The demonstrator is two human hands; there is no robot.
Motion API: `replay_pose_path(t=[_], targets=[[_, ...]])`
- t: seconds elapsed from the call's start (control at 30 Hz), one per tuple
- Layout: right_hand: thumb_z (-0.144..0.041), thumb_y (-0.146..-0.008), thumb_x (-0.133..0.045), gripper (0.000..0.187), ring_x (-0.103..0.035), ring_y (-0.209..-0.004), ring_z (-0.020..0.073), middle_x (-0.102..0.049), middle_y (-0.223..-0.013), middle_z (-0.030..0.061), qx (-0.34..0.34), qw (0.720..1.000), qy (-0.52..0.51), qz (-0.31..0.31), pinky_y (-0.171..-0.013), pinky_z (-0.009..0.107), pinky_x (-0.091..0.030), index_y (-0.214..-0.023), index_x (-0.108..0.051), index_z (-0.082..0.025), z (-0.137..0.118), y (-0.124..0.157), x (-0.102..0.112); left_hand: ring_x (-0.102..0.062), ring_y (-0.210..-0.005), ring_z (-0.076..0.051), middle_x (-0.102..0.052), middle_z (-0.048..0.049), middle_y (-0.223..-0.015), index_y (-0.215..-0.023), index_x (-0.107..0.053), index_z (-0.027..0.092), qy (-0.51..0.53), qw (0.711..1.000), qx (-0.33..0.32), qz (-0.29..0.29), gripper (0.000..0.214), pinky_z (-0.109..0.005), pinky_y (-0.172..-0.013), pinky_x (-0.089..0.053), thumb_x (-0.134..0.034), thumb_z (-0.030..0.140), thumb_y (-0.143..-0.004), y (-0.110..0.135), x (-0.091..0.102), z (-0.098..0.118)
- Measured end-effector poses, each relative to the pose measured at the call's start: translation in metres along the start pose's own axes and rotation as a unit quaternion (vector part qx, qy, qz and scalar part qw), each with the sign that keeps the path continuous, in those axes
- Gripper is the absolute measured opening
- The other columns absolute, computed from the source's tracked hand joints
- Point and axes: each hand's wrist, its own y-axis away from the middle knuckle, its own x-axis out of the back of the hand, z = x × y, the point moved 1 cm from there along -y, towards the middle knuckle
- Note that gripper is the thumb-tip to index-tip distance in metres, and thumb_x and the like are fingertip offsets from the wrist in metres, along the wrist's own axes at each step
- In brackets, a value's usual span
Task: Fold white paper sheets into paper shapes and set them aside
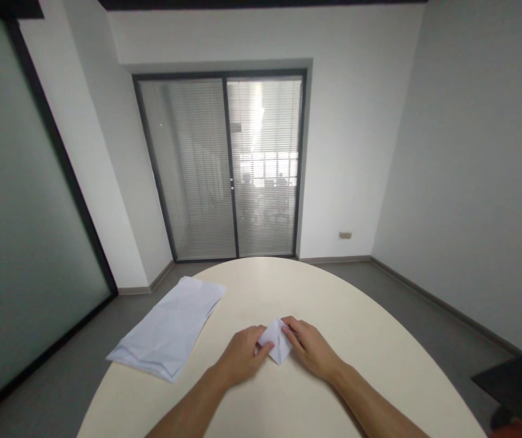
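Observation:
A small folded piece of white paper [277, 344] lies on the cream round table [334, 304] between my two hands. My left hand [241, 354] rests on its left side, thumb and fingers pinched on the paper's edge. My right hand [309, 348] is on its right side, fingertips pressed together on the upper fold. The paper has a pointed, triangular shape with creases. Both forearms reach in from the bottom of the view.
A stack of white paper sheets [170, 328] lies at the table's left edge, partly overhanging. A glass sliding door with blinds [229, 167] stands at the back. A dark object [516, 380] sits at the lower right. Grey floor surrounds the table.

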Motion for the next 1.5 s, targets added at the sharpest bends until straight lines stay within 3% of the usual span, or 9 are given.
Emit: replay_pose_path(t=[0.2,0.4,0.6,0.8,1.3,1.5], targets=[[-0.044,-0.102,-0.031,0.038,-0.063,-0.078,0.018,-0.07,-0.088,0.0041,-0.016,0.999,-0.009,-0.028,-0.073,0.028,-0.044,-0.114,-0.06,-0.021,-0.002,0.001,-0.001,-0.062,-0.092,-0.017,-0.069,-0.0031,-0.101,-0.107,-0.063,0.022,0.062,0.997,-0.014,0.04,0.027,-0.026,-0.083,-0.044,-0.04,0.033,-0.099,-0.001,0.002,-0.001],[-0.045,-0.101,-0.034,0.038,-0.062,-0.075,0.0173,-0.069,-0.082,0.0035,-0.021,0.999,-0.003,-0.038,-0.069,0.027,-0.042,-0.102,-0.063,-0.021,-0.004,0.002,0.0,-0.061,-0.082,-0.017,-0.07,-0.003,-0.089,-0.091,-0.067,0.02,0.021,0.999,-0.006,0.029,0.031,-0.026,-0.074,-0.043,-0.039,0.032,-0.099,-0.001,-0.001,-0.003],[-0.043,-0.1,-0.036,0.038,-0.062,-0.071,0.0167,-0.069,-0.079,0.0021,-0.021,0.999,-0.001,-0.039,-0.067,0.026,-0.041,-0.122,-0.059,-0.022,-0.005,0.002,0.001,-0.062,-0.078,-0.015,-0.07,-0.0007,-0.088,-0.098,-0.067,0.021,0.052,0.998,0.0,0.021,0.025,-0.024,-0.069,-0.042,-0.044,0.032,-0.097,0.0,0.0,-0.002],[-0.04,-0.099,-0.038,0.038,-0.062,-0.072,0.0161,-0.069,-0.079,0.002,-0.009,0.999,0.011,-0.041,-0.068,0.026,-0.041,-0.126,-0.057,-0.022,-0.002,0.0,-0.001,-0.063,-0.077,-0.014,-0.071,0.0,-0.086,-0.098,-0.066,0.021,0.08,0.996,0.017,0.019,0.02,-0.023,-0.07,-0.042,-0.049,0.03,-0.094,-0.001,0.0,-0.003],[-0.029,-0.091,-0.047,0.015,-0.049,-0.055,0.0109,-0.062,-0.067,-0.0034,-0.029,0.997,-0.071,-0.034,-0.053,0.022,-0.032,-0.096,-0.06,-0.02,-0.003,-0.001,-0.01,-0.06,-0.072,-0.013,-0.068,0.0008,-0.079,-0.087,-0.065,0.02,0.024,0.999,-0.02,0.016,0.019,-0.023,-0.066,-0.038,-0.049,0.027,-0.094,-0.001,-0.004,0.0],[-0.025,-0.087,-0.05,0.009,-0.047,-0.056,0.0109,-0.056,-0.062,-0.0048,-0.035,0.996,-0.083,-0.022,-0.054,0.022,-0.031,-0.088,-0.058,-0.02,-0.004,-0.001,-0.011,-0.06,-0.072,-0.013,-0.068,0.0009,-0.078,-0.083,-0.064,0.02,0.024,0.999,-0.023,0.018,0.017,-0.023,-0.067,-0.04,-0.05,0.023,-0.091,-0.001,-0.006,0.001]])
